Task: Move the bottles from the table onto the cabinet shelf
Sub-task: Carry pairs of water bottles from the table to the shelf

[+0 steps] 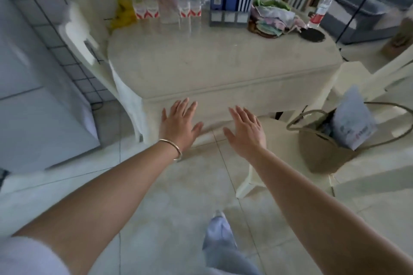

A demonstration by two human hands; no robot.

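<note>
Head view: both hands are held out flat, palms down, fingers spread and nothing gripped, just short of the near edge of the table (223, 69). Left hand (178, 124) wears a bangle at the wrist; right hand (245, 131) is level with it, a gap between them.

Step judged: reach not yet begun, approx. at task start. Bottles (167, 10) are well beyond both hands, straight ahead and slightly to the left-hand side, at the far edge of the table against the tiled wall. To be done well, the body should be brought closer first, since the full table depth lies btwn hands and bottles; each bottle is best gripped round the mid-body, one per hand, w/o knocking its neighbours, as they stand close together.

Look of bottles: small, clear plastic, upright in a tight row, white labels w/ red pattern; exact count is blurred. A crumpled clear bag sits behind them. One taller bottle (321, 6), red label, stands far off beyond the right hand. Cabinet shelf is not seen.
</note>
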